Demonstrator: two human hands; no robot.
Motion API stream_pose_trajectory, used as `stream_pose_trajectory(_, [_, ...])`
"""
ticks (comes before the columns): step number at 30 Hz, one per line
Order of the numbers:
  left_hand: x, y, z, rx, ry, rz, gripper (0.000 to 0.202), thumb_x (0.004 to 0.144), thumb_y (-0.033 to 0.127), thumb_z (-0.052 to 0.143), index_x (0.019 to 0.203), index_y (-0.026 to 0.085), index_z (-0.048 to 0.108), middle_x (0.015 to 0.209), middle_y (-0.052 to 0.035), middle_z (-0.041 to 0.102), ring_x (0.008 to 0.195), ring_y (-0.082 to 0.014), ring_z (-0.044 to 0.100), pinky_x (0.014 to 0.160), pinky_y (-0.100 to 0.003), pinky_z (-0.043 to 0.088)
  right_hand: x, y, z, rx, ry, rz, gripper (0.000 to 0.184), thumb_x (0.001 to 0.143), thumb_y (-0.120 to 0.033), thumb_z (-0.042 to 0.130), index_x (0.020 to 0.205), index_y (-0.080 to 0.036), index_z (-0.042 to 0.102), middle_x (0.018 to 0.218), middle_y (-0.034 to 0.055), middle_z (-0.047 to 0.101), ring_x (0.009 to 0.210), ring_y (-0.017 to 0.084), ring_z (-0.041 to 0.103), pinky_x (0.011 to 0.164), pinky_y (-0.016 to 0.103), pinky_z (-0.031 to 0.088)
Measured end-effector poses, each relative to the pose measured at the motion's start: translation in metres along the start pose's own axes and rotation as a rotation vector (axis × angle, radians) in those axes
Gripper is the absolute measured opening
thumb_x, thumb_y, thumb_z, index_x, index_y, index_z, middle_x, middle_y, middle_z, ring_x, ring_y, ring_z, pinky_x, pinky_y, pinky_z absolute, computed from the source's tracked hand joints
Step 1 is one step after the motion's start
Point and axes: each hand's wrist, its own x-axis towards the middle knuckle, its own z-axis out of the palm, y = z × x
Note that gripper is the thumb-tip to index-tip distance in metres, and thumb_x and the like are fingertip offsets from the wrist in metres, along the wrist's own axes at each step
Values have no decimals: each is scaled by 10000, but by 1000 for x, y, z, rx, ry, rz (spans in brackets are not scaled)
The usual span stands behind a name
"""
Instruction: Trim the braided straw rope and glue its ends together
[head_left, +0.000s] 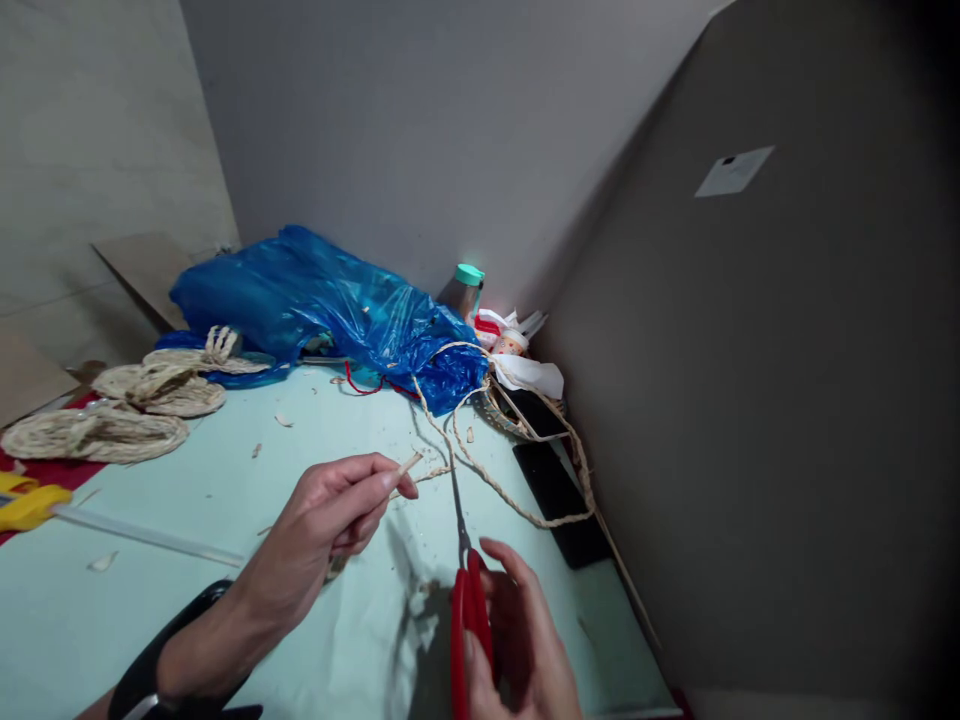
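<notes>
While the left hand (330,510) pinched the straw cord (525,517) end between closed fingertips, the right hand (525,640) gripped red-handled scissors (466,600), blades at the cord, above the worktop (187,590).

Dim, soft indoor light; wide-angle warping, dark vignette at right edge, slight blur.

left hand (330,515) pinching straw cord (525,515), right hand (525,640) holding scissors (463,590)
</notes>
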Motion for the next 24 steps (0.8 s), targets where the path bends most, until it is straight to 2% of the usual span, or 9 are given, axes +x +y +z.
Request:
stream_pose_trajectory(2, [-1, 1, 0, 2, -9, 8, 266, 874, 403, 648, 809, 161, 738, 501, 87, 308, 476, -78, 183, 441, -235, 131, 7, -8, 5, 5, -57, 36, 569, 874, -399, 622, 1400, -238, 478, 904, 52, 712, 656, 173, 675, 627, 235, 573])
stream_pose_trajectory(5, [-1, 1, -1, 1, -19, 32, 271, 871, 403, 645, 805, 160, 743, 500, 85, 305, 485, -80, 187, 447, -228, 141, 14, -19, 9, -95, -49, -4, 698, 667, -311, 787, 1325, -265, 560, 1013, 38, 696, 727, 187, 651, 667, 250, 561])
stream_pose_trajectory(8, [-3, 0, -3, 13, -44, 43, 286, 866, 422, 636, 819, 160, 743, 494, 86, 296, 483, -85, 189, 444, -228, 143, 17, -30, 14, -157, -89, -56, 619, 572, -255, 809, 1153, -255, 598, 889, -8, 631, 739, 190, 627, 675, 257, 540])
stream_pose_trajectory(10, [-4, -1, -4, 32, -64, 44, 288, 869, 425, 625, 817, 164, 737, 495, 88, 284, 481, -88, 191, 443, -230, 152, 19, -37, 17, -167, -144, -67, 456, 618, -257, 770, 1035, -248, 586, 786, -38, 568, 654, 158, 578, 603, 241, 499])
stream_pose_trajectory(12, [-6, -1, -4, 67, -83, 53, 273, 879, 400, 613, 786, 170, 726, 507, 82, 306, 485, -89, 207, 448, -230, 176, 22, -42, 19, -161, -163, -88, 354, 688, -257, 714, 1013, -245, 573, 767, -41, 559, 625, 145, 551, 548, 231, 453])
stream_pose_trajectory(14, [-8, 0, -3, 109, -115, 70, 237, 875, 356, 615, 769, 175, 725, 553, 49, 446, 515, -96, 321, 483, -227, 263, 24, -46, 20, -158, -147, -109, 336, 734, -249, 670, 1055, -246, 571, 778, -37, 570, 640, 146, 553, 537, 230, 430])
stream_pose_trajectory(16, [-9, 3, -1, 147, -152, 82, 197, 863, 325, 621, 780, 188, 734, 682, 2, 619, 631, -130, 489, 590, -239, 377, 26, -48, 21, -161, -132, -110, 313, 766, -248, 638, 1072, -248, 571, 781, -35, 573, 655, 149, 558, 555, 236, 429])
stream_pose_trajectory(18, [-10, 5, 2, 176, -179, 86, 181, 862, 314, 612, 792, 205, 739, 779, -10, 689, 749, -165, 569, 697, -258, 422, 27, -50, 22, -157, -131, -107, 263, 811, -274, 602, 1072, -251, 572, 782, -36, 575, 669, 151, 565, 598, 246, 447])
stream_pose_trajectory(24, [-12, 5, 8, 256, -238, 24, 237, 877, 344, 575, 722, 202, 686, 704, 25, 612, 679, -147, 506, 661, -260, 407, 13, -43, 26, -234, -69, -157, 235, 925, -327, 533, 1138, -236, 576, 796, -7, 639, 668, 166, 622, 615, 251, 501])
